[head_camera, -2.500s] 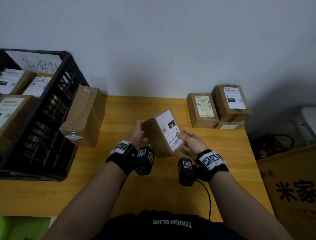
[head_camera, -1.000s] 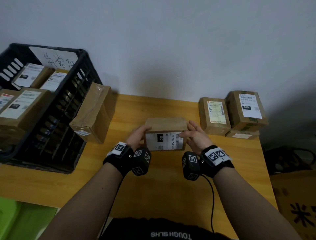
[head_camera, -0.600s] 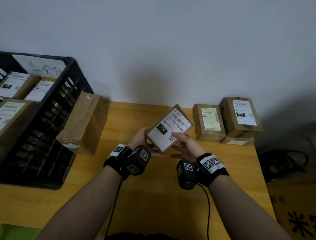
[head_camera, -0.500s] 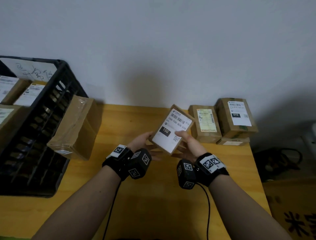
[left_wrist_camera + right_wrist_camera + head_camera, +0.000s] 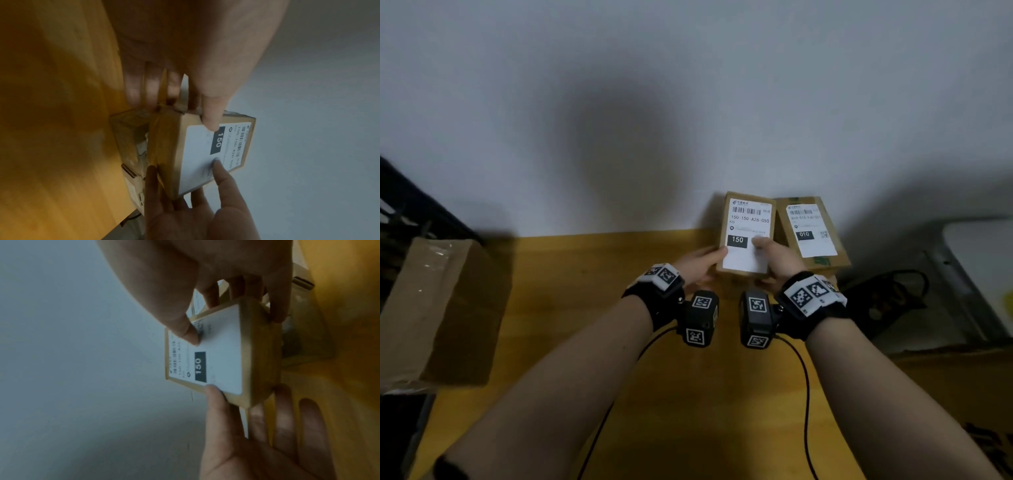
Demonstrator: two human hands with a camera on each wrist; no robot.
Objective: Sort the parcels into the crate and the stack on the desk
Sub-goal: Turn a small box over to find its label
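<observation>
Both hands hold a small brown parcel (image 5: 748,236) with a white label marked 150, label up. My left hand (image 5: 700,262) grips its left edge and my right hand (image 5: 774,257) its right edge, thumbs on the label and fingers underneath. The parcel hangs over the stack at the desk's back right, beside the parcel marked 010 (image 5: 811,233). In the left wrist view the held parcel (image 5: 205,154) sits just above a taped parcel (image 5: 129,138), with fingers between them. The right wrist view shows the 150 parcel (image 5: 222,356) pinched the same way. The black crate (image 5: 404,212) is at the far left edge.
A large taped cardboard box (image 5: 445,308) leans against the crate on the left. The wooden desk (image 5: 592,274) ends at the wall behind the stack. Off its right edge are dark cables (image 5: 887,294), a white appliance (image 5: 983,274) and a cardboard carton (image 5: 962,394).
Both hands have carried the 150 parcel right and away from me, to above the stack, and turned its label square. My view has swung right, leaving the crate mostly out of frame.
</observation>
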